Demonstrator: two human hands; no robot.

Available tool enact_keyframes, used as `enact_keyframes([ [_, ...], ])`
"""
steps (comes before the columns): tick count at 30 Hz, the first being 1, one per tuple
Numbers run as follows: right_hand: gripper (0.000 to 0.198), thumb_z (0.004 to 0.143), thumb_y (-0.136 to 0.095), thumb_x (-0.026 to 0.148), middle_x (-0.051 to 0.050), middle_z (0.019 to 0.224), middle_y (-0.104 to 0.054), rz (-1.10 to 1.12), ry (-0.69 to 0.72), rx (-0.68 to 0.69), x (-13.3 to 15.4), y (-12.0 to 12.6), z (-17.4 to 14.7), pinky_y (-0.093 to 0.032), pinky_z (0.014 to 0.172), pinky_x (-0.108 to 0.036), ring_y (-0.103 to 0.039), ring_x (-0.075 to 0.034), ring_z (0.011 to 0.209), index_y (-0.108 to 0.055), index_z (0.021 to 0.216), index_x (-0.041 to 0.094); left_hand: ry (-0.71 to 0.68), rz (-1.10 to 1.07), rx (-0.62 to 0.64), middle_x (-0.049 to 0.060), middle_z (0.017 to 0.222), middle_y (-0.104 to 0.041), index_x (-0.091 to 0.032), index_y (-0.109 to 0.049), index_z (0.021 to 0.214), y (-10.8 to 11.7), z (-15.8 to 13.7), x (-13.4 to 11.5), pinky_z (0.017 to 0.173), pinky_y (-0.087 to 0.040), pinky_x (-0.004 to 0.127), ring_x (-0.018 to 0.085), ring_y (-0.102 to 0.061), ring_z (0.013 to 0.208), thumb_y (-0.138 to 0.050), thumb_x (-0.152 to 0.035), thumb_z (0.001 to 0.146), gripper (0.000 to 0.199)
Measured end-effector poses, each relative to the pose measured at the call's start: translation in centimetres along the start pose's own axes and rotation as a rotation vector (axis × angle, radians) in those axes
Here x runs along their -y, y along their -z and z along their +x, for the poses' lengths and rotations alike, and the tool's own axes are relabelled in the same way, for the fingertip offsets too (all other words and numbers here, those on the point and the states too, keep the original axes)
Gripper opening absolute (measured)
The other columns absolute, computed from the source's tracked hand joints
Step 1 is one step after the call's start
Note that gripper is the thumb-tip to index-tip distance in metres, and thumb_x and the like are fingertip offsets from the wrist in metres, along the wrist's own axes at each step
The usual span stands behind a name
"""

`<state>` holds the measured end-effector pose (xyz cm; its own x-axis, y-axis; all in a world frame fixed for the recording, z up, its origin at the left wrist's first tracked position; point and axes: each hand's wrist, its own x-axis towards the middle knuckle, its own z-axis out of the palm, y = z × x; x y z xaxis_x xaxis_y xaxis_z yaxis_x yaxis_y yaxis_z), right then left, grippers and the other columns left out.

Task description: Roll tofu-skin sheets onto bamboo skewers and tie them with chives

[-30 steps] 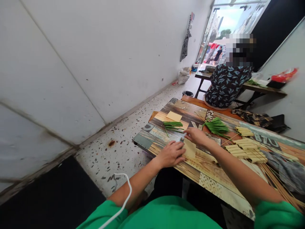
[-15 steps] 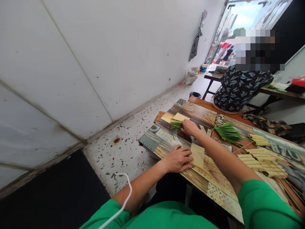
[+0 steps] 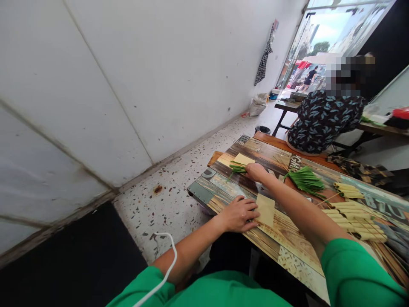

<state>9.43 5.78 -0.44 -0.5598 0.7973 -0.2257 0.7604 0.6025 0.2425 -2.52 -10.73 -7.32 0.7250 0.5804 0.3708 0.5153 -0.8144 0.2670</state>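
Observation:
My left hand (image 3: pixel 239 214) lies flat near the table's front edge, fingers stretched. Its fingertips touch the left edge of a pale yellow tofu-skin sheet (image 3: pixel 266 210). Farther back, my right hand (image 3: pixel 255 172) is closed around one end of a small bunch of chives (image 3: pixel 237 168), whose green ends point left. Its fingertips are partly hidden. Just behind the bunch lie more yellow sheets (image 3: pixel 245 158). A larger pile of chives (image 3: pixel 306 179) rests right of my right forearm. Several skewered tofu-skin rolls (image 3: pixel 348 211) lie at the right.
The patterned wooden table (image 3: pixel 220 181) has its left corner near my left hand. Thin wooden skewers (image 3: pixel 391 260) lie at the right edge. A person (image 3: pixel 326 121) sits beyond the table, facing away. A white cable (image 3: pixel 171 260) hangs across my left arm.
The chives in my right hand look more gathered, with their loose ends shifted slightly. My left hand stays at the sheet. The view has tilted a little.

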Motion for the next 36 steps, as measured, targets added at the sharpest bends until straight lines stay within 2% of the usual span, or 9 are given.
enact_keyframes([
  [4, 0.03, 0.086, -0.052, 0.019, -0.021, 0.107, -0.071, -0.015, 0.01, -0.006, -1.0, 0.7, -1.2, -0.048, 0.087, -0.028, -0.067, -0.025, 0.103, -0.073, 0.104, 0.006, 0.045, -0.003, -0.123, 0.011, 0.131, -0.062, -0.022, -0.06, 0.124, 0.6, 0.0, 0.8, 0.107, -0.03, 0.045, 0.025, -0.049, 0.128, -0.052, -0.042, 0.095, 0.036],
  [9, 0.029, 0.082, -0.054, 0.018, -0.015, 0.101, -0.074, 0.0, 0.066, -0.016, -1.9, 1.5, -3.7, -0.047, 0.082, -0.025, -0.068, -0.022, 0.097, -0.076, 0.099, 0.012, 0.424, 0.123, -0.378, 0.006, 0.125, -0.066, -0.025, -0.064, 0.116, 4.3, 2.6, 3.4, 0.105, -0.027, 0.05, 0.025, -0.051, 0.126, -0.043, -0.026, 0.1, 0.026],
  [12, 0.029, 0.081, -0.054, 0.019, -0.011, 0.095, -0.075, 0.025, 0.091, -0.04, -2.2, 2.2, -5.1, -0.046, 0.078, -0.024, -0.068, -0.02, 0.091, -0.078, 0.097, 0.017, 0.448, 0.19, -0.301, 0.006, 0.115, -0.07, -0.026, -0.066, 0.107, 5.8, 5.1, 4.6, 0.106, -0.024, 0.052, 0.028, -0.048, 0.127, -0.054, -0.024, 0.095, 0.017],
  [15, 0.028, 0.078, -0.055, 0.019, -0.009, 0.089, -0.076, 0.066, 0.099, -0.066, -2.7, 3.1, -6.2, -0.045, 0.072, -0.023, -0.068, -0.018, 0.082, -0.079, 0.094, 0.019, 0.44, 0.238, -0.145, 0.007, 0.097, -0.072, -0.023, -0.068, 0.096, 6.3, 6.9, 5.1, 0.105, -0.022, 0.051, 0.028, -0.056, 0.113, -0.059, -0.023, 0.091, 0.01],
  [20, 0.027, 0.077, -0.055, 0.018, -0.005, 0.083, -0.075, 0.148, 0.125, -0.092, -3.8, 3.8, -7.9, -0.041, 0.066, -0.022, -0.064, -0.015, 0.073, -0.079, 0.089, 0.02, 0.432, 0.2, 0.095, 0.005, 0.088, -0.074, -0.022, -0.072, 0.087, 7.4, 8.0, 5.5, 0.098, -0.026, 0.046, 0.023, -0.062, 0.094, -0.057, -0.026, 0.091, 0.017],
  [24, 0.025, 0.077, -0.055, 0.018, -0.005, 0.081, -0.075, 0.173, 0.133, -0.098, -4.2, 3.9, -9.1, -0.039, 0.063, -0.022, -0.062, -0.014, 0.07, -0.079, 0.087, 0.019, 0.399, 0.149, 0.098, 0.006, 0.095, -0.075, -0.025, -0.072, 0.102, 8.1, 8.7, 5.1, 0.096, -0.027, 0.042, 0.023, -0.062, 0.096, -0.06, -0.032, 0.088, 0.02],
  [29, 0.025, 0.077, -0.058, 0.017, -0.004, 0.083, -0.075, 0.204, 0.121, -0.073, -3.7, 4.5, -10.2, -0.038, 0.062, -0.021, -0.062, -0.013, 0.071, -0.078, 0.091, 0.019, 0.365, 0.15, 0.154, 0.007, 0.084, -0.074, -0.019, -0.073, 0.079, 8.4, 9.6, 3.9, 0.092, -0.029, 0.04, 0.02, -0.062, 0.086, -0.055, -0.023, 0.088, 0.021],
  [32, 0.026, 0.079, -0.06, 0.02, -0.004, 0.083, -0.074, 0.213, 0.13, -0.066, -3.0, 4.9, -10.7, -0.039, 0.063, -0.021, -0.062, -0.013, 0.071, -0.077, 0.098, 0.02, 0.352, 0.147, 0.182, 0.008, 0.082, -0.074, -0.017, -0.074, 0.078, 9.0, 9.9, 3.1, 0.088, -0.031, 0.038, 0.021, -0.062, 0.085, -0.052, -0.018, 0.087, 0.024],
  [36, 0.018, 0.08, -0.061, 0.02, -0.004, 0.074, -0.072, 0.233, 0.161, -0.082, -2.7, 4.9, -11.2, -0.038, 0.063, -0.022, -0.059, -0.012, 0.066, -0.078, 0.084, 0.017, 0.319, 0.176, 0.23, 0.008, 0.082, -0.074, -0.018, -0.075, 0.076, 9.7, 10.1, 2.5, 0.088, -0.03, 0.038, 0.022, -0.063, 0.084, -0.054, -0.017, 0.086, 0.023],
])
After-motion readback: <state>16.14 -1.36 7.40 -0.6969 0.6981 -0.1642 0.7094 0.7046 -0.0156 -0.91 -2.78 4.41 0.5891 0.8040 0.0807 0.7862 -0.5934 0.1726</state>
